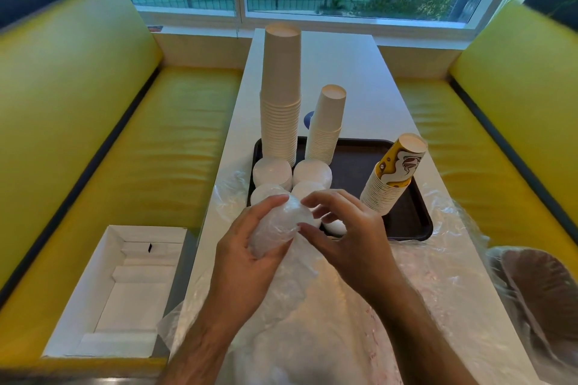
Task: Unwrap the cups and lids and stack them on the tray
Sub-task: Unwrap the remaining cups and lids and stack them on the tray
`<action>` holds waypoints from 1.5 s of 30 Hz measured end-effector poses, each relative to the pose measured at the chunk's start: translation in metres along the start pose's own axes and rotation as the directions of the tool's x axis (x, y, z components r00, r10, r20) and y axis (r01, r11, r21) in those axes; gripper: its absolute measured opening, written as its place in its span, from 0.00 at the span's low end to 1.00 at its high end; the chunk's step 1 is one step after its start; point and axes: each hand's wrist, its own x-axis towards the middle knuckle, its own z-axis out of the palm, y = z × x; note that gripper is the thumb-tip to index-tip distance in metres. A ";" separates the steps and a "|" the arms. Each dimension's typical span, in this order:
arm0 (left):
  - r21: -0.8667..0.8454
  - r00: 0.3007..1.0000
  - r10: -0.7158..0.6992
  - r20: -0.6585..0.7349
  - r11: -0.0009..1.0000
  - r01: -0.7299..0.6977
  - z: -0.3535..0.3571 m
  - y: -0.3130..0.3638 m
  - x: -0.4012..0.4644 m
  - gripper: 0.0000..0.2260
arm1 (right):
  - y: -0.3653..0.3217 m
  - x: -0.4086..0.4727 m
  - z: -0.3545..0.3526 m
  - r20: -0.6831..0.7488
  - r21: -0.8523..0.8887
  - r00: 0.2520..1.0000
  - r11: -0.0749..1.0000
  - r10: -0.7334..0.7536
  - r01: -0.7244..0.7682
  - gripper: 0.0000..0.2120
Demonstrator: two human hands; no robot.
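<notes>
long white table (344,72) running off to the window, loose clear plastic (406,284) spread over the near end. dark tray (413,216) sitting mid-table, already well loaded: tall stack of plain cups (280,97) at its far left corner, shorter stack of plain cups (327,125) just beside, leaning stack of printed cups (391,175) on the right. low piles of white lids (272,170) crowded along the tray's near left edge. open white box (125,291) parked on the yellow seat to the left.

now the action: unwrapping step, a sleeve of lids (278,228) up in the air just in front of the tray, above the plastic, still wrapped in film. left hand (250,256) curled round the sleeve, gripping from below. right hand (341,228) alongside, fingers half curled and spread, thumb tip at the film's edge; pinching or only touching, cannot tell.

next move, at a guess: catch the film with the right fingertips, peel it off without spilling the lids, then set them down in the gap by the other lid piles.
</notes>
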 end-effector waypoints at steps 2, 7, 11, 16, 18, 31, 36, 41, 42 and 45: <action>0.003 1.000 -0.001 0.004 1.000 0.001 -0.001 0.002 -0.002 0.21 | -0.002 -0.001 0.002 -0.019 -0.007 1.000 1.000 -0.004 0.004 0.16; -0.007 1.000 0.000 -0.006 1.000 0.000 -0.005 0.000 -0.005 0.20 | -0.006 -0.004 0.005 -0.076 -0.036 0.997 0.999 -0.029 0.026 0.15; -0.026 1.000 -0.006 0.009 1.000 0.006 -0.007 -0.001 -0.007 0.19 | -0.011 -0.006 0.008 -0.109 -0.066 0.994 0.998 -0.015 0.008 0.16; -0.111 1.000 -0.006 0.010 0.994 0.007 -0.009 -0.001 -0.007 0.23 | -0.014 -0.007 0.001 0.026 0.050 0.997 0.996 0.077 -0.078 0.12; -0.135 1.000 -0.013 0.014 0.991 0.015 -0.008 0.000 -0.007 0.18 | -0.014 -0.006 -0.004 0.140 0.111 0.980 0.982 0.138 -0.154 0.12; -0.182 0.998 -0.032 -0.058 0.983 0.021 -0.001 0.004 -0.009 0.13 | -0.014 -0.005 -0.013 0.125 0.406 0.949 0.858 0.288 -0.314 0.16; -0.192 0.995 -0.079 -0.063 0.979 0.066 -0.001 0.005 -0.008 0.14 | -0.010 -0.008 -0.018 0.154 0.342 0.969 0.910 0.192 -0.234 0.22; -0.175 0.993 -0.103 -0.050 0.980 0.092 0.001 0.007 -0.009 0.22 | -0.007 -0.006 -0.024 0.206 0.261 0.960 0.935 0.189 -0.240 0.28; -0.166 0.993 -0.108 -0.049 0.981 0.099 0.002 0.008 -0.008 0.23 | -0.007 -0.006 -0.024 0.200 0.264 0.959 0.932 0.199 -0.248 0.28; -0.171 0.994 -0.101 -0.045 0.981 0.092 0.002 0.009 -0.007 0.23 | -0.004 -0.006 -0.026 0.215 0.293 0.957 0.922 0.195 -0.253 0.26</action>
